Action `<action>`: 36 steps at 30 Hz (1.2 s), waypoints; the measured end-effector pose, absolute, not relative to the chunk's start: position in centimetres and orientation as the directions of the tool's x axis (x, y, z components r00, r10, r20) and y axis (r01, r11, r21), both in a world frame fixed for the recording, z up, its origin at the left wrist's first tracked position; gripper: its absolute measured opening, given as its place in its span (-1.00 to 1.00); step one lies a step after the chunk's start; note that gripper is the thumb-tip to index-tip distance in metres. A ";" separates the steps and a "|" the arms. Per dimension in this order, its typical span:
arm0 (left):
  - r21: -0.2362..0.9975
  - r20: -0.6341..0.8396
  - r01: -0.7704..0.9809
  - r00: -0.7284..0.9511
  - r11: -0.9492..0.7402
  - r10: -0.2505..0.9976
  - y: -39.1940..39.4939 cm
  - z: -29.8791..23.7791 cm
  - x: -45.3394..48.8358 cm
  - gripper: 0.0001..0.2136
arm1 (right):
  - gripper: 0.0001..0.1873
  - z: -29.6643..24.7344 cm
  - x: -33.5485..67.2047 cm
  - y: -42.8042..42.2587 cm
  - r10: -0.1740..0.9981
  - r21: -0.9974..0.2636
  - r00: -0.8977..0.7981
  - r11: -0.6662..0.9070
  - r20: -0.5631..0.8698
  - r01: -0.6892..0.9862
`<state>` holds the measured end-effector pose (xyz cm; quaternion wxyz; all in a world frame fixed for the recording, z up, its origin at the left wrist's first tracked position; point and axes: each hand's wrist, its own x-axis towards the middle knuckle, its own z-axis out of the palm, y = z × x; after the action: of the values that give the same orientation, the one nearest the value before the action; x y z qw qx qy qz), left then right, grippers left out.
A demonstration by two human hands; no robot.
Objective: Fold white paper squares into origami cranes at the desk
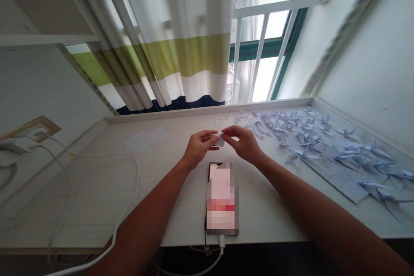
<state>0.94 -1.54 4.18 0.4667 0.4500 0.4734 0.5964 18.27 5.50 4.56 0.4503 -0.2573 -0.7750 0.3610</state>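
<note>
Between my two hands, above the middle of the desk, is a small folded piece of white paper (220,141). My left hand (201,145) pinches its left side between thumb and fingers. From the other side my right hand (241,140) grips its upper right edge with thumb and forefinger. The folds themselves are too small to make out. Just below my hands a phone (221,198) lies face up with its screen lit and blurred. Flat sheets of white paper (147,137) rest on the desk to the left.
Many folded paper cranes (291,127) spread over the right side, some on a printed sheet (336,177). A charging cable (221,243) runs from the phone over the front edge. Another white cable (137,172) crosses the left. A curtain (181,51) and railing (258,43) stand behind the desk (97,198).
</note>
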 end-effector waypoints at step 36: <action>0.992 0.121 -0.024 -0.162 -0.127 0.979 -1.0 3.1 0.9 -0.66 | -0.73 3.8 18.2 6.5 0.731 -0.906 -0.597 0.423 0.330 0.017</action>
<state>0.90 -0.96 3.11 0.4346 0.4799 0.4978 0.5771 18.20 6.46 3.79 0.3744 -0.2473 -0.7559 0.4767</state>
